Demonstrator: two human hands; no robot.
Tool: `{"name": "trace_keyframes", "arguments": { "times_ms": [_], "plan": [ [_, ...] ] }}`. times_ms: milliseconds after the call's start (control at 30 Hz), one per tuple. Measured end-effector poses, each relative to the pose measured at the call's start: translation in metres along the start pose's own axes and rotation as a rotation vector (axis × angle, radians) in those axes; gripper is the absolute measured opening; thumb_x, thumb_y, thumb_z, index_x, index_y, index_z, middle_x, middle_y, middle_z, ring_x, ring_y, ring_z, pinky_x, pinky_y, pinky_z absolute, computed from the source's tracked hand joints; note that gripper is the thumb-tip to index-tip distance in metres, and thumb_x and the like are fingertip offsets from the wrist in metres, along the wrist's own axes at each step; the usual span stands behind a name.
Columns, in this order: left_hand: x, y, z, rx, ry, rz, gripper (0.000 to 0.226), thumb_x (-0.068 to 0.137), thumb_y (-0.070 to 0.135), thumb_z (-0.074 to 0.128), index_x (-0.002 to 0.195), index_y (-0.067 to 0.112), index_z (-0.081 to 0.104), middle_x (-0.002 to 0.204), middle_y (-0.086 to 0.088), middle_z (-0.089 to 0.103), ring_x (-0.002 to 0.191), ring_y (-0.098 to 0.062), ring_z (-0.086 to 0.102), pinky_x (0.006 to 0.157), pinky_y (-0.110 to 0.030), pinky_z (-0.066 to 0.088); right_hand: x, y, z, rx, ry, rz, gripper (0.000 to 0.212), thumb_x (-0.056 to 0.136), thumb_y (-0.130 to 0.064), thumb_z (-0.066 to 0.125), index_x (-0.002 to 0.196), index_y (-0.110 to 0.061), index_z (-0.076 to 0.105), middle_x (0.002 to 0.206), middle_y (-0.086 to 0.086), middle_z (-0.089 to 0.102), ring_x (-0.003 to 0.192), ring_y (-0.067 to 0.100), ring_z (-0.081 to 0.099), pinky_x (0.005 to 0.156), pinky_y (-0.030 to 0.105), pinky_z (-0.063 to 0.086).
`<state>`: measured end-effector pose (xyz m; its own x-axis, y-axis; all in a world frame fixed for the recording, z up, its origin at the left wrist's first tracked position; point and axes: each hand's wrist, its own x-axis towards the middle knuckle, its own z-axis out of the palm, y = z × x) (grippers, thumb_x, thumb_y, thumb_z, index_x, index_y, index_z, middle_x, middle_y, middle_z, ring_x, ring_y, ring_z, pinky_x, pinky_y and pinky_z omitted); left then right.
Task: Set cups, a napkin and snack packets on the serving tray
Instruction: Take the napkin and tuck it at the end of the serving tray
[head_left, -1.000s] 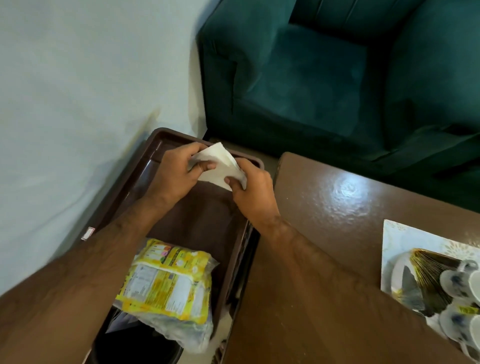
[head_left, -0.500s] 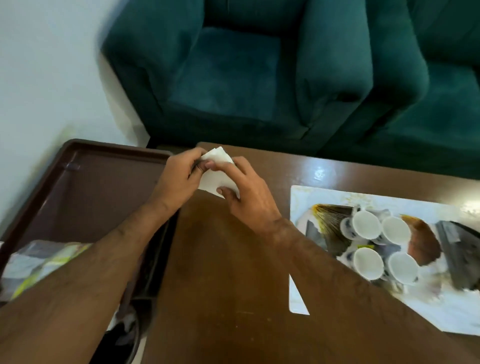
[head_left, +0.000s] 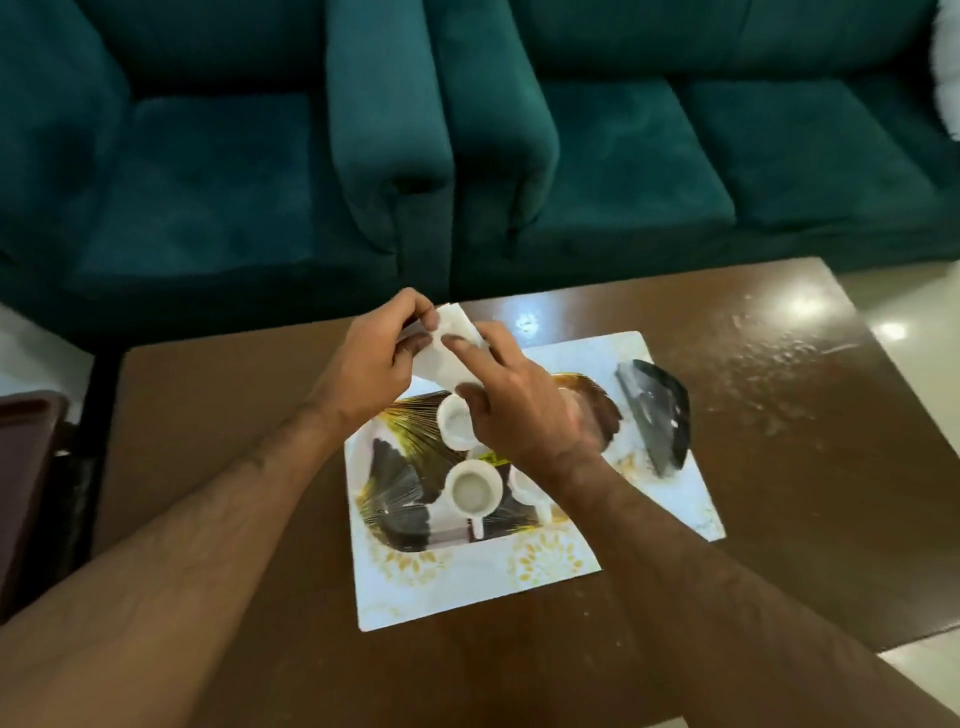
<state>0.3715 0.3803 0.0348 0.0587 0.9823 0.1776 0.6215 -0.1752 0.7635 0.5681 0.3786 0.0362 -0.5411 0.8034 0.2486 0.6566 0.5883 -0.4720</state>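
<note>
A white patterned serving tray (head_left: 540, 571) lies on the brown table (head_left: 234, 415). Small white cups stand on it: one (head_left: 472, 491) in front, another (head_left: 454, 423) behind it, others partly hidden under my right wrist. Above the tray's far left corner I hold a folded white napkin (head_left: 449, 351) with both hands. My left hand (head_left: 371, 364) pinches its left edge; my right hand (head_left: 511, 395) grips its right side with the fingers over it. No snack packets are in view.
Teal sofas (head_left: 395, 130) stand right behind the table's far edge. A dark brown tray (head_left: 26, 467) shows at the left border, beside the table. A dark fan print (head_left: 657, 415) marks the tray's right part. Pale floor (head_left: 893, 322) lies to the right.
Both hands carried the napkin rightward, from over the dark brown tray to above the white serving tray. The yellow snack packet has left the view.
</note>
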Motion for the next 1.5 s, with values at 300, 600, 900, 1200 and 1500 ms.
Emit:
{"name": "trace_keyframes", "arguments": {
  "times_ms": [300,600,900,1200,1500],
  "plan": [
    [0.073,0.069,0.120,-0.009,-0.141,0.111,0.053,0.088,-0.010,0.063,0.120,0.032,0.060,0.099,0.020,0.069,0.094,0.008,0.062,0.081,-0.005,0.047,-0.062,0.101,-0.067,-0.136,0.230,0.159,0.043,0.091,-0.015,0.055,0.133,-0.005,0.063,0.128,0.020,0.062,0.080,0.036,0.070,0.059,0.039,0.064],
    [0.110,0.116,0.188,0.146,-0.289,0.338,0.057,0.073,-0.027,0.059,0.117,0.007,0.070,0.111,-0.008,0.074,0.101,-0.026,0.069,0.081,-0.045,0.062,-0.110,0.148,-0.083,-0.127,0.370,0.311,0.055,0.082,0.008,0.067,0.136,0.002,0.060,0.127,0.025,0.060,0.097,0.035,0.069,0.073,0.043,0.065],
    [0.117,0.123,0.205,0.218,-0.318,0.382,0.038,0.076,-0.019,0.059,0.103,0.005,0.072,0.091,-0.011,0.070,0.084,-0.027,0.063,0.070,-0.039,0.053,-0.114,0.157,-0.078,-0.054,0.369,0.328,0.052,0.085,0.008,0.062,0.136,0.004,0.059,0.126,0.026,0.059,0.099,0.033,0.067,0.078,0.040,0.064],
    [0.109,0.116,0.216,0.270,-0.346,0.309,0.031,0.074,-0.021,0.060,0.084,0.008,0.066,0.077,0.002,0.057,0.073,-0.024,0.055,0.073,-0.030,0.030,-0.119,0.157,-0.067,-0.055,0.301,0.365,0.048,0.091,-0.009,0.047,0.136,0.000,0.060,0.126,0.022,0.059,0.096,0.030,0.066,0.074,0.041,0.063],
    [0.108,0.112,0.228,0.299,-0.389,0.262,0.038,0.081,-0.019,0.058,0.104,0.009,0.072,0.100,-0.007,0.072,0.091,-0.025,0.065,0.075,-0.034,0.049,-0.123,0.165,-0.062,-0.072,0.330,0.337,0.048,0.085,0.009,0.060,0.132,0.001,0.064,0.119,0.022,0.063,0.094,0.030,0.066,0.076,0.041,0.062]
  ]
}}
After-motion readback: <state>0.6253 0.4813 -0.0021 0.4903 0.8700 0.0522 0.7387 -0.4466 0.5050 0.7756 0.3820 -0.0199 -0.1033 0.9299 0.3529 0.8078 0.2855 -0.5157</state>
